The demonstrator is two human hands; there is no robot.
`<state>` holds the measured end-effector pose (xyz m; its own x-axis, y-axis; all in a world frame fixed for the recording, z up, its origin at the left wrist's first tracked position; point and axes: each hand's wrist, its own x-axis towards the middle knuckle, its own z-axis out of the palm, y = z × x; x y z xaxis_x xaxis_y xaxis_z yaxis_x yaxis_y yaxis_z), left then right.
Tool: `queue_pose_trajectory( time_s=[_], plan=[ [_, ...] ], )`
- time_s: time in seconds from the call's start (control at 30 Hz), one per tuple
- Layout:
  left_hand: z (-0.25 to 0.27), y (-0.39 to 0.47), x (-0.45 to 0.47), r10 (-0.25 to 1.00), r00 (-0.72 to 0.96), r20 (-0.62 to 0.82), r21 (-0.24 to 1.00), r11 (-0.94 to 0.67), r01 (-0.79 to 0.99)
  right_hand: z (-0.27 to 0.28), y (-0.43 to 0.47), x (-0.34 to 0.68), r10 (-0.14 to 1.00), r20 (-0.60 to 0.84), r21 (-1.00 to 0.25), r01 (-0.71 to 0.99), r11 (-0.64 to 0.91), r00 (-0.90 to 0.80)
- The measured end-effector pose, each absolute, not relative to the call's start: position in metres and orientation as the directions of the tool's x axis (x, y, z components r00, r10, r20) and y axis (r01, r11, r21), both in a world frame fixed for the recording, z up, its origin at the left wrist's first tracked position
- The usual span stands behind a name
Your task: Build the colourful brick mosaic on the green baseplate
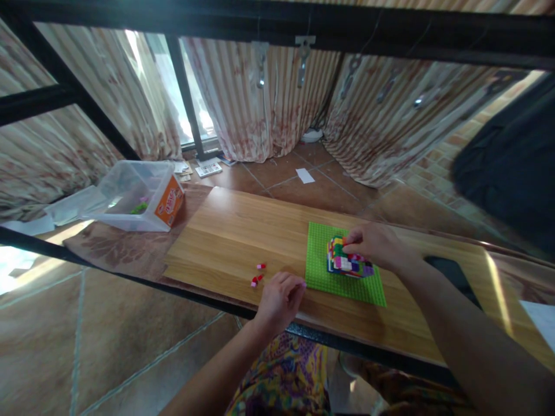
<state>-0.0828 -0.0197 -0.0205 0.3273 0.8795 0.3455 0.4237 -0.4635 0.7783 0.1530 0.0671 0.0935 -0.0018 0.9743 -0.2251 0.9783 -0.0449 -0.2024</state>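
Note:
A multicoloured toy-brick structure (340,263) stands on a green studded baseplate (318,277). My right hand (376,245) is over the structure, its thumb and fingers pinched together at the top. A small orange-red brick (344,240) shows by those fingertips, and the fingers cover part of the structure. My left hand (281,299) rests near the table's front edge, just left of the baseplate. Its fingers are closed, with a small pink toy brick (303,284) peeking out at the fingertips. Loose red and pink bricks (261,266) lie to the left of this hand.
The wooden table board (225,231) lies on a patterned cloth (117,251). A clear plastic bin (130,222) with an orange label stands at the left, green pieces inside. Beyond my right wrist lies a dark phone-like slab (453,277). White paper (540,318) is at far right.

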Motion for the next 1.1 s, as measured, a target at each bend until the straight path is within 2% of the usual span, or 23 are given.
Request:
queue_pose_trajectory(
  time_s=[0.1, 0.2, 0.33, 0.5, 0.6, 0.87, 1.1],
  plan=[
    [-0.021, -0.02, -0.083, 0.886, 0.324, 0.331, 0.793, -0.448, 0.412, 0.091, 0.074, 0.165, 0.966, -0.254, -0.335, 0.941, -0.044, -0.046],
    [-0.018, -0.019, -0.082, 0.902, 0.302, 0.308, 0.819, -0.413, 0.398, 0.088, 0.078, 0.17, 0.966, -0.245, -0.405, 0.914, -0.028, -0.079],
    [-0.007, -0.013, -0.073, 0.907, 0.285, 0.311, 0.861, -0.396, 0.318, 0.084, 0.071, 0.173, 0.977, -0.209, -0.529, 0.846, -0.07, -0.05],
    [0.009, 0.004, -0.053, 0.929, 0.243, 0.279, 0.918, -0.332, 0.216, 0.072, 0.036, 0.184, 0.988, -0.014, -0.771, 0.628, -0.107, 0.151],
    [0.014, 0.015, -0.037, 0.947, 0.215, 0.241, 0.945, -0.279, 0.169, 0.059, 0.008, 0.19, 0.96, 0.007, -0.855, 0.5, -0.139, 0.279],
    [0.02, 0.036, -0.001, 0.944, 0.213, 0.251, 0.939, -0.291, 0.181, 0.038, -0.039, 0.19, 0.92, -0.039, -0.904, 0.378, -0.199, 0.39],
    [0.025, 0.045, 0.0, 0.874, 0.315, 0.37, 0.793, -0.473, 0.384, 0.035, -0.043, 0.184, 0.929, -0.027, -0.925, 0.343, -0.163, 0.37]
  ],
)
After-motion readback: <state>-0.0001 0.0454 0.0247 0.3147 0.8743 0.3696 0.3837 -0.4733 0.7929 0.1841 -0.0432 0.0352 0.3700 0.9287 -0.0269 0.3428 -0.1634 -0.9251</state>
